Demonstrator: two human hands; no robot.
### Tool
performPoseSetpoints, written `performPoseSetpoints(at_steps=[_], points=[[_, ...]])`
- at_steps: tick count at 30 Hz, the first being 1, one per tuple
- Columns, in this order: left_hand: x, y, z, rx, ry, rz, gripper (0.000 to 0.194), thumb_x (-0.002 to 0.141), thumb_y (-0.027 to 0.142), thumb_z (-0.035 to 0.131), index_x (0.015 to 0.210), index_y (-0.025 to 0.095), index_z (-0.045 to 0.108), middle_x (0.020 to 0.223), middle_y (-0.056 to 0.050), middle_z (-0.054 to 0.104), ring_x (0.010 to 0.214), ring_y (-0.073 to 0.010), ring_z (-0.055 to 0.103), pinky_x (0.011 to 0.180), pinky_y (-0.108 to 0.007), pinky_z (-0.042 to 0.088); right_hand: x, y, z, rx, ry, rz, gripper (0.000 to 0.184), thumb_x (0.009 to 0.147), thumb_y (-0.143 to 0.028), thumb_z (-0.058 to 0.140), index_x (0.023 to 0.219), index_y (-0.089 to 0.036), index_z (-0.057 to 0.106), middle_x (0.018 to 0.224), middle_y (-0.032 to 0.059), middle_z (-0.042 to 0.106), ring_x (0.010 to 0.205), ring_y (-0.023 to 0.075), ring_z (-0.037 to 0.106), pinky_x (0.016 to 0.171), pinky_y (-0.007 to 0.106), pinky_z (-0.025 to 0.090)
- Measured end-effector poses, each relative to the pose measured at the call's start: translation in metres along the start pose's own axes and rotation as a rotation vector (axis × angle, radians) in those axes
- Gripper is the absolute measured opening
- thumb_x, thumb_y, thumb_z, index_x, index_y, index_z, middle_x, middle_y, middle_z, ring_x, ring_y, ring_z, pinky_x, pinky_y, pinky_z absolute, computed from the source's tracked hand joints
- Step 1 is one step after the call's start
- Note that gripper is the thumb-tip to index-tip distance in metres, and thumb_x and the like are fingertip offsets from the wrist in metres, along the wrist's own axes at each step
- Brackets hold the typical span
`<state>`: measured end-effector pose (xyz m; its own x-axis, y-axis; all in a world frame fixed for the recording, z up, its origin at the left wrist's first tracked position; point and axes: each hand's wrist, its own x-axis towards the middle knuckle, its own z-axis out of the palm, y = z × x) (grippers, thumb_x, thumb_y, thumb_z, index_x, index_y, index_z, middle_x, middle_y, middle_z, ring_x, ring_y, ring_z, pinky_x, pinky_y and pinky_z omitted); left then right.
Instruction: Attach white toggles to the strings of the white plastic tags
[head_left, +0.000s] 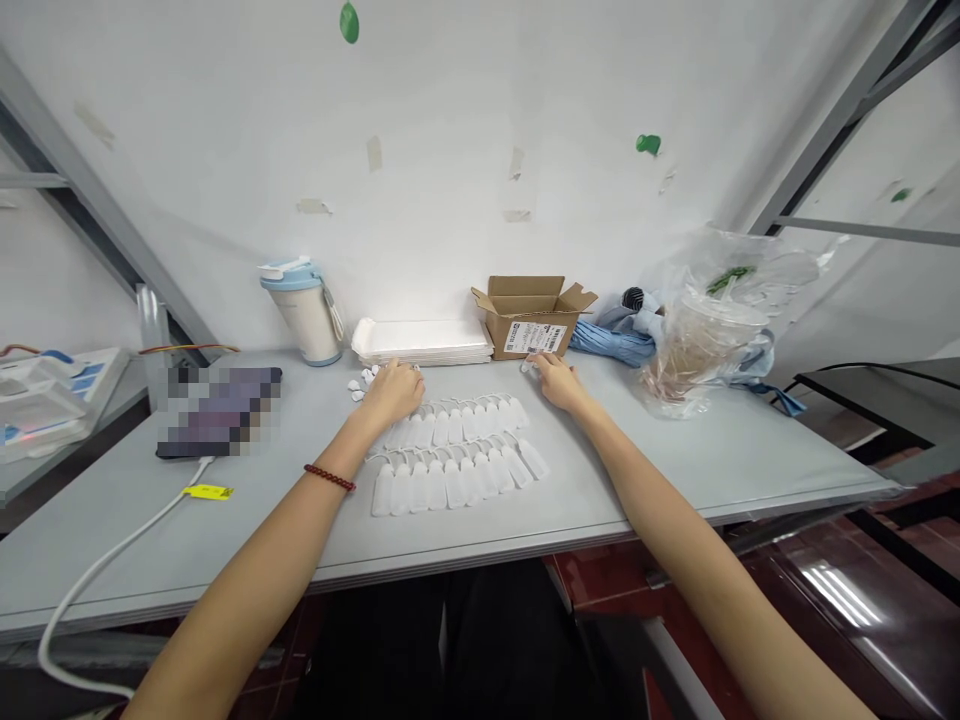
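Note:
Two rows of flat, translucent white tags with thin cord loops (459, 485) lie on the grey table, overlapping side by side. My left hand (394, 392) is at the left end of the far row, fingers curled downward; what they hold, if anything, is hidden. Beside it lies a cluster of small white rounded pieces (358, 386), partly covered by the hand. To the right, in front of the cardboard box, my right hand (556, 380) has its fingers drawn together at a small whitish, clear piece (528, 365).
Against the wall stand a blue-lidded cup (304, 315), a stack of white flat boxes (424, 342) and an open cardboard box (532, 325). Blue cloth (616, 342) and a plastic bag (697, 345) sit at right. A phone (221, 412) with a white cable (112, 560) lies left.

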<state>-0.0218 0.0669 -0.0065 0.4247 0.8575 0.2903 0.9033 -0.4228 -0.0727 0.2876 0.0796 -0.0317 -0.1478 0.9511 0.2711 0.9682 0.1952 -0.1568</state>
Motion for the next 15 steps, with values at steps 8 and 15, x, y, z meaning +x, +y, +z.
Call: performPoseSetpoints(at_steps=[8, 15], points=[[0.001, -0.002, 0.0, -0.246, 0.338, -0.071, 0.033, 0.083, 0.018, 0.041, 0.099, 0.012, 0.068, 0.098, -0.011, 0.069, 0.097, -0.0266, 0.052, 0.086, -0.039, 0.042, 0.001, 0.004, -0.002, -0.012, 0.038, 0.112, 0.051, 0.079, -0.006, 0.037, 0.129, -0.016, 0.045, 0.128, 0.0158, 0.046, 0.113, 0.0297, 0.046, 0.086, 0.042, 0.041], [-0.002, 0.006, -0.013, -0.477, 0.461, -0.2, 0.021, 0.081, 0.024, 0.05, 0.087, 0.016, 0.068, 0.088, -0.007, 0.071, 0.09, -0.0231, 0.058, 0.085, -0.037, 0.044, 0.001, 0.014, -0.005, -0.077, 0.011, 0.272, 0.05, 0.076, -0.002, 0.038, 0.121, -0.014, 0.055, 0.119, 0.0167, 0.047, 0.112, 0.0282, 0.046, 0.089, 0.04, 0.039]])
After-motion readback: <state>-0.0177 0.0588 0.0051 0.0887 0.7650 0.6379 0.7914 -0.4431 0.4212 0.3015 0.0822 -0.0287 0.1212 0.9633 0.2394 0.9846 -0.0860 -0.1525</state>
